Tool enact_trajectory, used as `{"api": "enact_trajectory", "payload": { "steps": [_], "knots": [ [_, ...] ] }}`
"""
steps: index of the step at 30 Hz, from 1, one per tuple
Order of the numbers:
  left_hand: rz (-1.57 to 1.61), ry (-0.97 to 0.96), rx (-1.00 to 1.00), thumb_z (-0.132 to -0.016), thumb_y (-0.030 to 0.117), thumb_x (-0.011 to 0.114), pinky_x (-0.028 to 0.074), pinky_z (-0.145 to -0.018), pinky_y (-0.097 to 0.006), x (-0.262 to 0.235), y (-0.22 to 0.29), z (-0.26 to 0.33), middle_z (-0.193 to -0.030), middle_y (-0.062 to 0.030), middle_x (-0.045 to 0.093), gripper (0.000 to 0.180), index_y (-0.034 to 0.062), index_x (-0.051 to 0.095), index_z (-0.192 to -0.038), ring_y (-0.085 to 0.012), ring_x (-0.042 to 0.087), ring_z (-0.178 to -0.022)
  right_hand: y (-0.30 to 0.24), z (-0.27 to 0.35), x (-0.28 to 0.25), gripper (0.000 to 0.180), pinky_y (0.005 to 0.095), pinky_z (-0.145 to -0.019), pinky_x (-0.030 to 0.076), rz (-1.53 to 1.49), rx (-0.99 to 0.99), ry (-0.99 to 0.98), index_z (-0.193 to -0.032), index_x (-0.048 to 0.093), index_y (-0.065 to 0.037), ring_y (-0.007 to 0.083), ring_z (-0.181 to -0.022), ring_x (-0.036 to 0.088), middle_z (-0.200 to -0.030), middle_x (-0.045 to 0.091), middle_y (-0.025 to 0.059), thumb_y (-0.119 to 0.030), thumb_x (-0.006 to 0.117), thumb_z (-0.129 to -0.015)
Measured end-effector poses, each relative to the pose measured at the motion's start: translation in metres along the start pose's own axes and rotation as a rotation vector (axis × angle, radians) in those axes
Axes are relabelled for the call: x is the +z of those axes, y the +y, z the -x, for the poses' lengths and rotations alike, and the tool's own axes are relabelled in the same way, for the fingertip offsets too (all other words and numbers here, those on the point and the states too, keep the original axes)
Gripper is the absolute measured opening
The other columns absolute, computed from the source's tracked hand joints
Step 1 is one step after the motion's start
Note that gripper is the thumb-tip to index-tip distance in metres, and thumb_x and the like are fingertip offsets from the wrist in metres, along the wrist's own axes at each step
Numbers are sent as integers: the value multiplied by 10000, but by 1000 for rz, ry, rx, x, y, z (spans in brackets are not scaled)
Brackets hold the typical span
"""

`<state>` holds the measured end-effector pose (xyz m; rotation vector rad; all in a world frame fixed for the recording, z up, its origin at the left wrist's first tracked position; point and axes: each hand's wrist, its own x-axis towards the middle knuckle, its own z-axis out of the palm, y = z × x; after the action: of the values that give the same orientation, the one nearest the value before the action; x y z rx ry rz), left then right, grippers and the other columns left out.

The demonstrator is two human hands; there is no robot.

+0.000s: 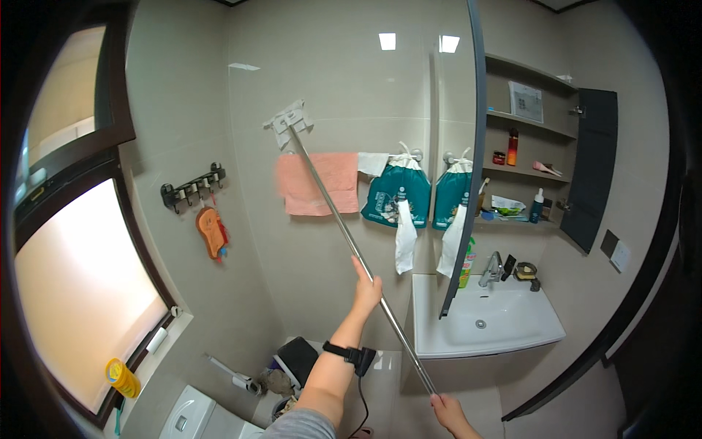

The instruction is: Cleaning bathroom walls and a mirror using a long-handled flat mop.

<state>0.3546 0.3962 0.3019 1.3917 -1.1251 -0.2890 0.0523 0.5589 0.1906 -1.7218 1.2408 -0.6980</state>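
Note:
A flat mop slants across the view on a long metal pole (333, 201). Its head (289, 123), wrapped in a pale cloth, lies against the tiled wall above a pink towel (319, 186). My left hand (368, 290) is closed round the middle of the pole, one finger stretched along it. Lower right, my right hand (448, 411) grips the pole near its bottom end. A black strap with a small device (357, 355) and a cable sits on my left forearm.
Green drawstring packs of wipes (401, 192) hang beside the towel. An open mirror door (477, 146) stands over the washbasin (504, 325). Shelves (530, 168) hold bottles. At left are a hook rack (194, 188), a window (88, 293), a yellow container (123, 377) and a toilet (197, 417).

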Motion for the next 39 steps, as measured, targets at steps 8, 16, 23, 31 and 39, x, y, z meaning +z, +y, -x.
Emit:
{"api": "enact_trajectory", "payload": {
  "steps": [8,16,23,31,39],
  "knots": [
    [8,-26,-93,-752,86,400,452,-531,-358,37,-4,14,-778,-225,550,813,92,-215,-1285,-275,545,-560,2,22,-38,381,358,-698,419,179,-36,123,-955,552,28,277,-773,570,-794,594,192,-321,439,-852],
    [5,3,60,-746,103,423,442,-526,-383,57,-21,68,-636,-205,544,837,52,-231,-1267,-306,547,-542,50,58,-45,405,345,-684,430,174,188,28,-930,577,29,255,-762,583,-769,605,186,-344,447,-841],
    [-87,6,-43,-742,106,439,442,-508,-380,8,-23,51,-652,-221,549,845,61,-214,-1278,-325,551,-540,46,42,0,391,344,-681,431,50,-6,7,-918,573,25,254,-754,583,-761,598,192,-338,449,-843],
    [-56,-83,-69,-750,106,437,454,-591,-367,-14,16,73,-847,-246,549,822,53,-179,-1291,-325,562,-642,67,44,13,374,351,-651,427,76,-26,-3,-889,579,-1,275,-714,573,-752,591,187,-347,445,-847],
    [391,36,70,-858,179,440,440,-473,-264,3,19,69,-700,-64,461,519,42,119,-1242,-145,501,-527,65,60,17,266,356,-647,426,143,-133,523,-871,550,-20,272,-692,553,-710,562,148,-278,518,-813]
  ]
}}
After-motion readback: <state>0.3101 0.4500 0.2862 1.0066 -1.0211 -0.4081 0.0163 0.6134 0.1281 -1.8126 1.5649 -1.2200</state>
